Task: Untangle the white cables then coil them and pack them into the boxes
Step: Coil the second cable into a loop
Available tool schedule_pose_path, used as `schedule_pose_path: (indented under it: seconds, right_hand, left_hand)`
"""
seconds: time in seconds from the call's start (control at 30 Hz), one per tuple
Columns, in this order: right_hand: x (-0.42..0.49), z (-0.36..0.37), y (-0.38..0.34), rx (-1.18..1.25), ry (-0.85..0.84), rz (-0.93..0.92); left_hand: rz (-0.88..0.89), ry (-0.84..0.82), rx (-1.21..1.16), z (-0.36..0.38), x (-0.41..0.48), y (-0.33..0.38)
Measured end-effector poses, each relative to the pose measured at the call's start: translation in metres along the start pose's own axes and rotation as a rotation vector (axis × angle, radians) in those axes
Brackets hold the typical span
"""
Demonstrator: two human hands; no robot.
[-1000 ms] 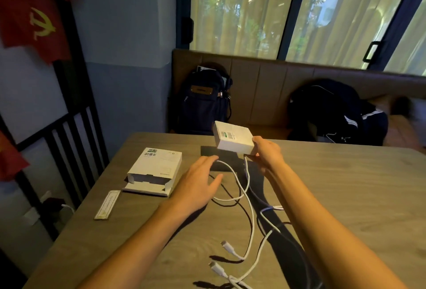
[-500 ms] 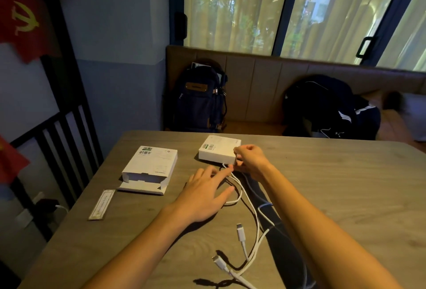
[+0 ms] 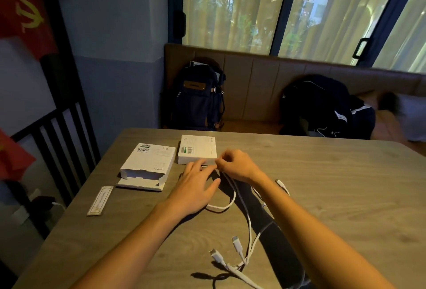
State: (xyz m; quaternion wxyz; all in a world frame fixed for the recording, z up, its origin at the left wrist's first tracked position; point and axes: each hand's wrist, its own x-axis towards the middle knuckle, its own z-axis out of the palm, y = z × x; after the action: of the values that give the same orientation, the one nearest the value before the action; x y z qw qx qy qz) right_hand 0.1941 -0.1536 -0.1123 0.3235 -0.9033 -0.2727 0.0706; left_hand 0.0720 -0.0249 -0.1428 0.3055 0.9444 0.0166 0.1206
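Set down since a second ago, the closed white box (image 3: pixel 197 152) lies flat on the bench (image 3: pixel 334 185), right of the open box (image 3: pixel 147 164). The right hand (image 3: pixel 235 165) pinches the white cables (image 3: pixel 221 207) in its grip at that box's near edge; the left hand (image 3: pixel 196 188) lies spread over them.

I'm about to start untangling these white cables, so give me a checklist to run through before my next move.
1. Cables separated: not ok, strands cross near the plugs.
2. Right hand gripping a cable: ok, pinching it beside the far box.
3. Left hand free: ok, fingers straight over the cables.
4. Left box open: ok, flap down.
5. Far box open: not ok, looks closed.
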Motion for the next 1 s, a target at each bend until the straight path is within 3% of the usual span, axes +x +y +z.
schedule_pose_path:
  seconds: [0.23, 0.43, 0.53, 0.63, 0.73, 0.87, 1.0]
  right_hand:
    - [-0.019, -0.020, 0.007, -0.225, -0.106, -0.067]
    - [-0.049, -0.049, 0.024, -0.273, 0.040, -0.105]
    - [-0.064, -0.052, 0.033, -0.347, 0.029, -0.026]
    - [-0.081, -0.052, 0.030, -0.306, 0.060, -0.013]
    - [-0.105, -0.053, 0.014, -0.201, 0.099, -0.140]
    - [-0.148, -0.060, -0.010, -0.086, -0.011, -0.231]
    - [-0.191, -0.068, -0.016, -0.040, -0.117, -0.201]
  left_hand:
    - [0.009, -0.037, -0.003, -0.004, -0.001, 0.005]
    - [0.098, -0.013, 0.027, -0.007, -0.001, 0.015]
    - [0.131, -0.044, 0.051, -0.005, -0.005, 0.023]
    - [0.209, -0.132, 0.038, -0.003, -0.011, 0.035]
    - [0.299, -0.153, -0.008, -0.003, -0.014, 0.046]
    - [0.286, -0.193, -0.074, -0.016, -0.013, 0.055]
    - [0.267, -0.366, -0.126, -0.037, -0.016, 0.068]
